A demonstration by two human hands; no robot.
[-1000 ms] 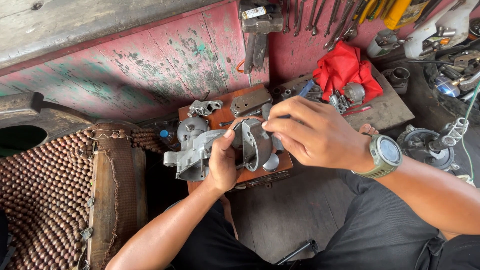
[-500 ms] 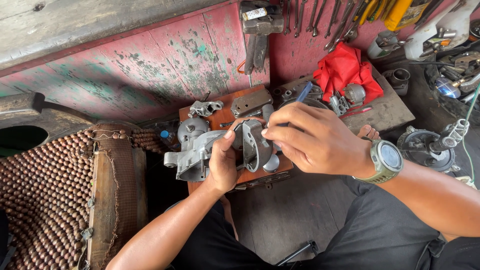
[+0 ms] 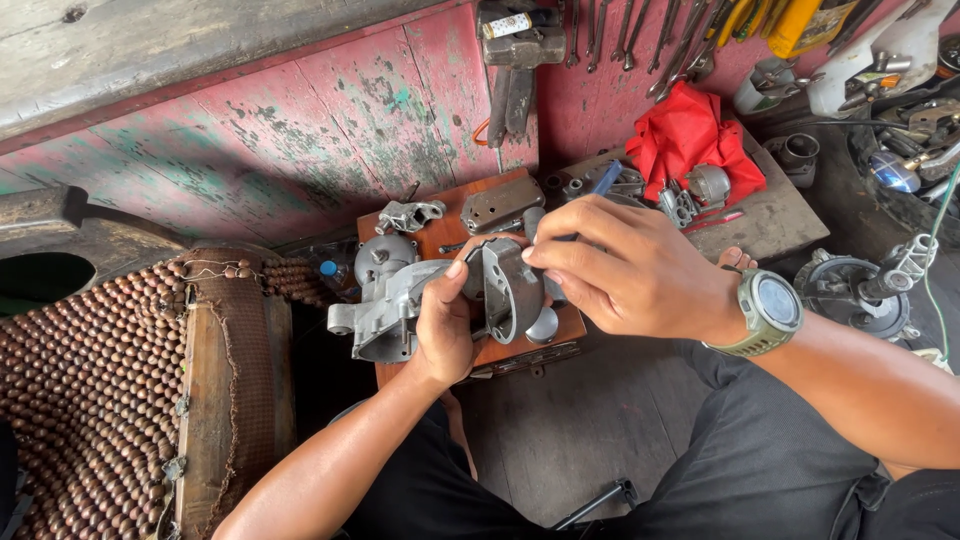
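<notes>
— grey cast-metal housing (image 3: 385, 315), where's it sitting?
— centre of view, on the small reddish wooden board (image 3: 450, 225). left hand (image 3: 445, 325) wrapped shut around it; right hand (image 3: 625, 270) at three o'clock, fingers pinching the dark curved metal cover (image 3: 510, 290).
— handling?
— looks heavy, rigid, maybe greasy; best gripped by the body.

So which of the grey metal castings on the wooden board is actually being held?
The large grey housing at the board's front edge, gripped by the left hand; the small bracket and flat plate behind lie untouched.
</notes>
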